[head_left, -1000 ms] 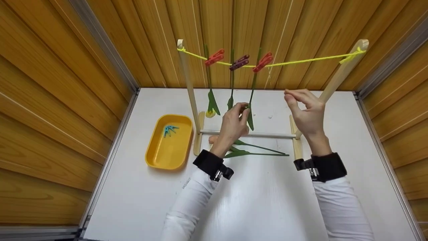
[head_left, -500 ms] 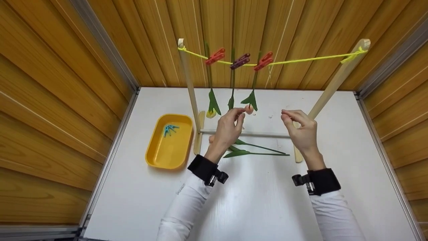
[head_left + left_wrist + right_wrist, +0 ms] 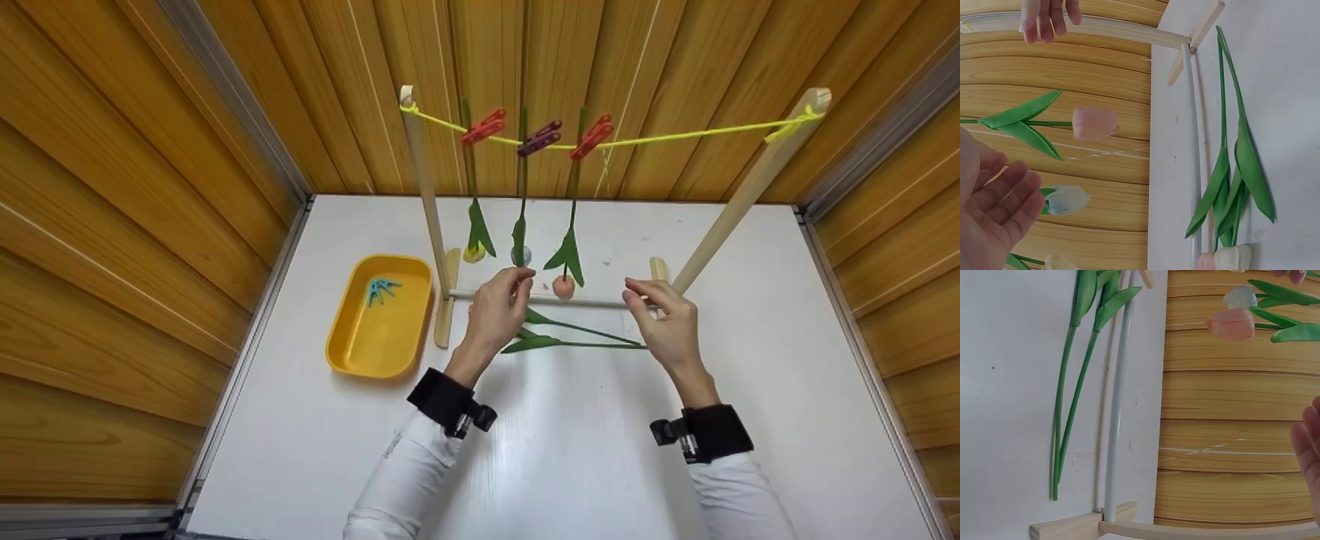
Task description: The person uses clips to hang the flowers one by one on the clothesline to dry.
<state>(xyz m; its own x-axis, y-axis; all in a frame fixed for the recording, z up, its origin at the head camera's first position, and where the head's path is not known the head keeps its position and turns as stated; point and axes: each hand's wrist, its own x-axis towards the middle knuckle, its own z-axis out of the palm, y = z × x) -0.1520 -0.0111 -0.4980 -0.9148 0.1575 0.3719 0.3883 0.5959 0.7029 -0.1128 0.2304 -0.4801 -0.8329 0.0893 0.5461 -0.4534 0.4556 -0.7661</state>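
Note:
Three tulips hang head down from a yellow cord: a yellow tulip point(image 3: 473, 253), a pale blue-white tulip point(image 3: 523, 256) and a pink tulip point(image 3: 564, 287). A red clothespin point(image 3: 484, 127), a purple clothespin point(image 3: 539, 139) and another red clothespin point(image 3: 592, 137) pin their stems. My left hand point(image 3: 495, 311) holds nothing, its fingers loosely bent just below the blue-white bloom. To the right of the pink tulip, my right hand point(image 3: 667, 322) is likewise without anything in its relaxed fingers. Beneath the hands lie two more tulips, one with a white bloom point(image 3: 1233, 257), the other pink point(image 3: 1206, 260).
The cord runs between two wooden posts, a left post point(image 3: 424, 187) and a right post point(image 3: 739, 191), joined low down by a pale rod point(image 3: 592, 301). At left stands a yellow tray point(image 3: 335, 352) with several blue clothespins point(image 3: 381, 291). Wood-patterned walls enclose the white table.
My left hand has come away from the pink tulip's leaves and drawn back toward me. That tulip has swung and now hangs straighter. The right hand has lowered from near the right post.

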